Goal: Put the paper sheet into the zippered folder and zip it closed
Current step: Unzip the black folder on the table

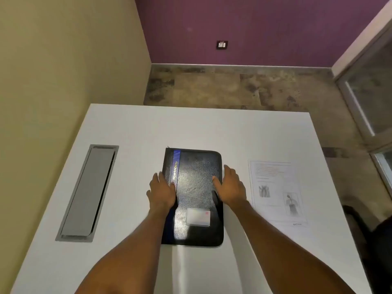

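Both hands flat and spread on the closed folder [194,196], steadying it mid-bench [135,132].
Left hand [162,193] and right hand [230,187] hold nothing; the paper [275,192] waits near the right edge.

Office or meeting room, by the look of the furnishings.
White desk [191,128] fitted with a recessed grey cable hatch [87,193]; black zippered folder [195,187] marked PORTFOLIO beside a printed paper sheet [275,192]; purple wall [254,22] with a socket plate [221,45], stone-tile floor [233,88], glazed partition [373,92] at right.
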Available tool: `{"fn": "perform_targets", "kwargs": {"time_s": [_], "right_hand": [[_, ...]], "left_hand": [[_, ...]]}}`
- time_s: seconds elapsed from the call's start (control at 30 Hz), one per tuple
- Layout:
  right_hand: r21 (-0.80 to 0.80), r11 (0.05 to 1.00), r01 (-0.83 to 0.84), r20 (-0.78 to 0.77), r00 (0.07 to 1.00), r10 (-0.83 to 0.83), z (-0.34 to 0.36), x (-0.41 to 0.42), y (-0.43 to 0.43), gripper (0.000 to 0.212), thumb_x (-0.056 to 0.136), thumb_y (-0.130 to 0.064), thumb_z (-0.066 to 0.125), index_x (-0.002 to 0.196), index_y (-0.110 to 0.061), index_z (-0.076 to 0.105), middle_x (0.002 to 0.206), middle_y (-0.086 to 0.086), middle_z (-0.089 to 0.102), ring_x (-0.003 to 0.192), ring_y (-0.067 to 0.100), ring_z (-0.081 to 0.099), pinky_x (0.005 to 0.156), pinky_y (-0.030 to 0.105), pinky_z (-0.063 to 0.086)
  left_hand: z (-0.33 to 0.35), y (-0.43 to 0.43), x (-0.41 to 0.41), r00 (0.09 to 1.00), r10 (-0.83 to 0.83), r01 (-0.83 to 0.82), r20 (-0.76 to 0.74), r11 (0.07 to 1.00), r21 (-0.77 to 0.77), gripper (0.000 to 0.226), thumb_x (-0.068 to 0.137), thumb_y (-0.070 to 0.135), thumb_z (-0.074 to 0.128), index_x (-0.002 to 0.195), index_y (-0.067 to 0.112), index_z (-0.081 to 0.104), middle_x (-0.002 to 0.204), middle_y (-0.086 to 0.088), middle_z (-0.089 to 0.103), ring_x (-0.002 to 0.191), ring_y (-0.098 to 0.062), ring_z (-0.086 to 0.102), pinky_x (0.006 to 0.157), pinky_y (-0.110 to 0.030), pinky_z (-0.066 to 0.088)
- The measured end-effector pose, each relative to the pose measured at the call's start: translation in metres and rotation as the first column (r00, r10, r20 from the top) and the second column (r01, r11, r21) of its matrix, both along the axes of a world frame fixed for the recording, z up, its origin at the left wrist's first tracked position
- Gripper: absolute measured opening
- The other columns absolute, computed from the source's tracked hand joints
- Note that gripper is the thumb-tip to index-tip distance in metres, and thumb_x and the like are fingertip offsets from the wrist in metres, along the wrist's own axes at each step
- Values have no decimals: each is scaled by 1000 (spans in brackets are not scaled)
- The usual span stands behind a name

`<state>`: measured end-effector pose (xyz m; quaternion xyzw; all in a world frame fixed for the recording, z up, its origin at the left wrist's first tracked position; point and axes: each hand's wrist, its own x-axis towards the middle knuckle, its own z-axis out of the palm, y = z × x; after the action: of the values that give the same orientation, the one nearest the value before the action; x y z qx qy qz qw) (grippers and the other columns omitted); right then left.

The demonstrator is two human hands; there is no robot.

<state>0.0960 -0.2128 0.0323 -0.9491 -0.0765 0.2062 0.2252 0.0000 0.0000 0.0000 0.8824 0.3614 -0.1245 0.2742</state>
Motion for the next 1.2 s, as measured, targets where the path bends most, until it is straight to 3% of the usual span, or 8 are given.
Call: {"fn": "perform_targets", "kwargs": {"time_s": [0.1,0.23,0.4,0.8,1.07,1.13,1.2], "right_hand": [[7,999,53,-56,997,-52,-22,15,12,68,97,-51,56,149,-12,37,138,12,51,125,33,54,98,49,51],[-46,996,83,-175,980,-90,-49,35,23,75,92,-53,62,148,-10,35,138,12,48,127,32,53,96,47,52],[-18,979,201,-241,950,-200,-72,42,30,74,88,-46,70,141,-3,43,135,19,47,127,38,52,102,50,50],[29,972,235,-313,925,-214,-74,26,21,81,74,-45,79,140,-9,49,128,18,50,119,36,55,103,49,51],[30,973,229,-317,925,-208,-73,-7,12,74,75,-47,74,136,-10,52,125,16,52,117,35,57,98,48,53],[-40,979,201,-242,948,-204,-69,-9,12,62,82,-44,69,130,-9,54,122,14,52,115,34,58,96,48,54],[-108,986,129,-64,989,-136,-64,-1,20,44,91,-36,63,125,-10,57,120,12,56,112,32,58,95,46,52]], "left_hand": [[-15,17,12,997,57,-58,-56,998,-5,68,106,42,46,161,8,25,166,-16,27,150,-35,29,115,-57,34],[-38,29,26,996,79,-79,-47,997,-2,59,103,46,52,145,6,43,146,-18,46,135,-36,43,104,-54,44],[-46,25,29,980,186,-188,-69,982,-23,49,101,43,56,130,4,57,133,-17,50,125,-36,50,96,-49,47],[-41,2,-2,958,283,-285,-51,958,-39,44,98,33,67,130,4,58,129,-16,54,120,-35,56,93,-47,51],[-44,-5,-35,960,277,-278,-27,960,-43,41,97,33,67,125,5,58,127,-15,55,121,-34,53,91,-47,50],[-44,-5,-36,965,261,-262,-16,964,-38,41,97,34,67,125,6,58,127,-15,56,120,-34,54,92,-47,50],[-44,-2,-33,964,264,-264,6,964,-42,41,97,34,66,126,6,56,127,-15,55,120,-35,54,92,-48,50]]}}
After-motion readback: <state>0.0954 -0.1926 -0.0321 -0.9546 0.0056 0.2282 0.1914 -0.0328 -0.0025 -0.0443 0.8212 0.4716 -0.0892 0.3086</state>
